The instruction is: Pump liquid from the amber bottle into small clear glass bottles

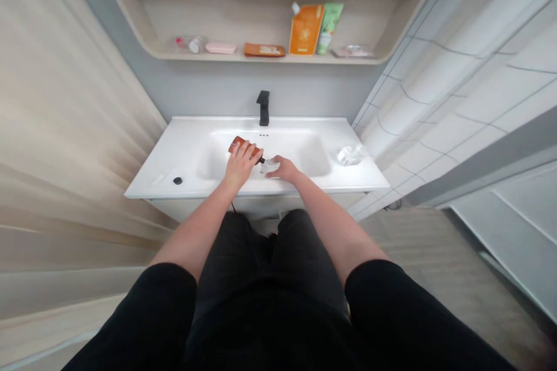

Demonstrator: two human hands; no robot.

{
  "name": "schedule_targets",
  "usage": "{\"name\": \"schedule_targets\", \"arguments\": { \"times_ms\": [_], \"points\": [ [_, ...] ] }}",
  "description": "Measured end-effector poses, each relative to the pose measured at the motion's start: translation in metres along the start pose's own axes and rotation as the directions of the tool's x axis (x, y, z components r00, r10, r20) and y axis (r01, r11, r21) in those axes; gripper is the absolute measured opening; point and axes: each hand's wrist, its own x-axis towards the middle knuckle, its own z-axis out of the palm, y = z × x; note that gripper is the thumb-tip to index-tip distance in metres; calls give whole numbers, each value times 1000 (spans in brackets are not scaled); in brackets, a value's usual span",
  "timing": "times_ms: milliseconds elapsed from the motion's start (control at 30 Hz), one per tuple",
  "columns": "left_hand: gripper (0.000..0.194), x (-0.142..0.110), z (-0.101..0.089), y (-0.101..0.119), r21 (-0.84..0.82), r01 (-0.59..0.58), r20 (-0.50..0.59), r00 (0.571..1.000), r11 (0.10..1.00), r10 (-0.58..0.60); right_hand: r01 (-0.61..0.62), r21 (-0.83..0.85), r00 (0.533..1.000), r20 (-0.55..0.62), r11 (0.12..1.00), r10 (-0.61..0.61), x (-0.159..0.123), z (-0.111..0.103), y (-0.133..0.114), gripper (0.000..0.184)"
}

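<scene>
My left hand (241,165) is wrapped round an amber-brown bottle (235,143) over the sink. The bottle lies tilted, its dark neck (261,160) pointing down to the right. In my right hand (285,169) is a small clear container (270,167), its mouth close to the bottle's neck. Whether the two touch, or whether liquid runs between them, I cannot tell. A small black cap (178,181) rests on the counter left of the sink.
Around the white basin (315,153) runs a white countertop (152,171), with a black faucet (263,108) behind. Crumpled clear plastic (349,155) lies at right. Above, a shelf (195,57) holds an orange pouch (306,30), a green tube (329,29) and small packets. A beige curtain (65,98) hangs left.
</scene>
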Motion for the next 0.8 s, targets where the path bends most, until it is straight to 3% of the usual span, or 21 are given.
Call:
{"name": "schedule_targets", "arguments": {
  "times_ms": [433, 800],
  "points": [
    [55, 3, -3, 0, -38, 3, 24, 1000, 999, -2, 29, 54, 1000, -12, 998, -28, -2, -1, 2, 70],
    [48, 4, -3, -1, -67, -25, -23, 999, 997, 24, 33, 100, 999, -27, 994, -30, -2, -1, 2, 69]
  ]
}}
